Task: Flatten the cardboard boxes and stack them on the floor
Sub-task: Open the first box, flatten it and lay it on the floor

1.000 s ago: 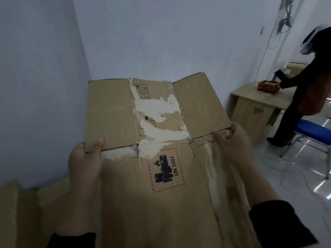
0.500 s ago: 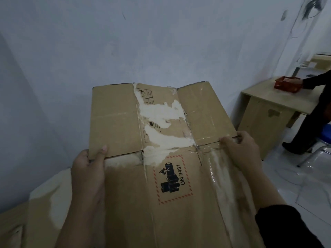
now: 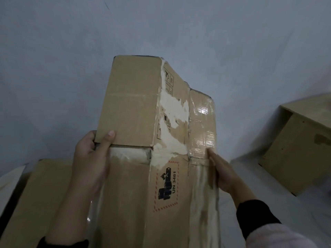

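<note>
I hold a brown cardboard box (image 3: 132, 108) upright in front of me, its surface torn white in patches and printed with a red-bordered UN 3481 label. My left hand (image 3: 91, 158) grips its left edge with the thumb on the front of the left flap. My right hand (image 3: 222, 174) presses along the right edge, by the taped right flap, which is angled away from me. More brown cardboard (image 3: 41, 194) lies low at the left behind the held box; its shape is partly hidden.
A pale wall (image 3: 161, 29) fills the view behind the box. A wooden desk (image 3: 300, 151) stands at the right on the light floor (image 3: 254, 179). A white edge shows at the far left.
The box has folded narrower: its right flap has swung back and my right hand has moved in along the edge. The view has turned left, and the person at the desk is out of sight.
</note>
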